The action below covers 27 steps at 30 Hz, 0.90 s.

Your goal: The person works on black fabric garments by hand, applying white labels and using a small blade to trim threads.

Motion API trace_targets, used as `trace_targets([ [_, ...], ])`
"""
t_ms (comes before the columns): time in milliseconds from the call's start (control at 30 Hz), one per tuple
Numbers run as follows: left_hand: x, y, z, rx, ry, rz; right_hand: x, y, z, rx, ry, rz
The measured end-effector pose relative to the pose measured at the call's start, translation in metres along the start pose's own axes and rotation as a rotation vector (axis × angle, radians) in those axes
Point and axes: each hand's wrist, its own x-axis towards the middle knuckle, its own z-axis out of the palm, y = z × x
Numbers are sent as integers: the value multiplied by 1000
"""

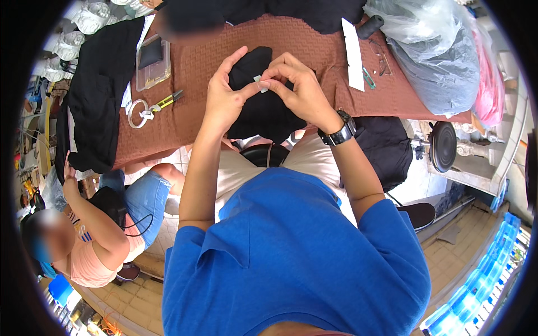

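A piece of black cloth point(255, 120) hangs over the near edge of the table, in front of my lap. My right hand point(300, 87) is closed in a pinch on a small pale tag point(258, 79) above the cloth. The thumb of my left hand point(227, 98) reaches across to the tag and touches it or nearly so. Its index finger points up and away, so that hand is open; its other fingers are mostly hidden. What is on the tag is too small to make out.
Yellow-handled pliers point(165, 102), a white ring point(134, 115) and a clear plastic box point(154, 75) lie left on the brown-covered table point(190, 73). Right are a white strip point(353, 61), eyeglasses point(385, 64) and plastic bags point(437, 61). A co-worker point(95, 246) sits left by black cloth point(101, 95).
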Motion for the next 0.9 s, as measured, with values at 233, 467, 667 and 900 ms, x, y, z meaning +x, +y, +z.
trace_targets([
  [233,1,-11,-8,48,34,-41,12,-49,-30,451,234,-76],
  [467,5,-21,-13,106,55,-22,12,-98,-83,499,304,-458],
  [667,2,-9,-8,-131,20,-42,2,-98,-77,273,187,-154],
  [900,-2,9,-7,-364,-25,-33,-1,-24,-20,-29,60,21],
])
